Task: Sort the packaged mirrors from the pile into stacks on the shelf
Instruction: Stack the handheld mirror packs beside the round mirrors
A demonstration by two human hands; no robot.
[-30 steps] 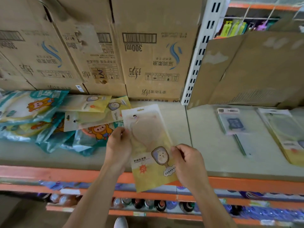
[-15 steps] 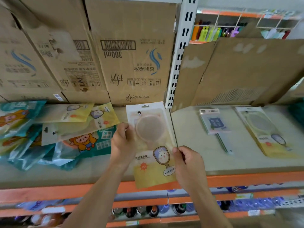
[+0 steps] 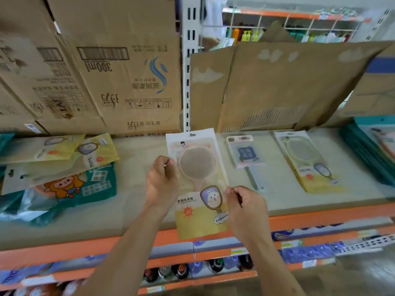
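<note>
Fingers (image 3: 165, 162) on packaged mirror (image 3: 196, 165) edges (tips hidden behind it)

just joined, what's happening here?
A person is sorting packaged mirrors at a shelf. Both hands pinch one yellow mirror packet by its side edges, left hand higher, right hand lower, over the shelf's front edge. The unsorted pile lies to the left; a matching yellow packet and a blue-card packet lie flat to the right.

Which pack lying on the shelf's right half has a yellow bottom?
The yellow-bottomed mirror pack, between the blue-label pack and the teal stack; only it shows yellow.
</note>
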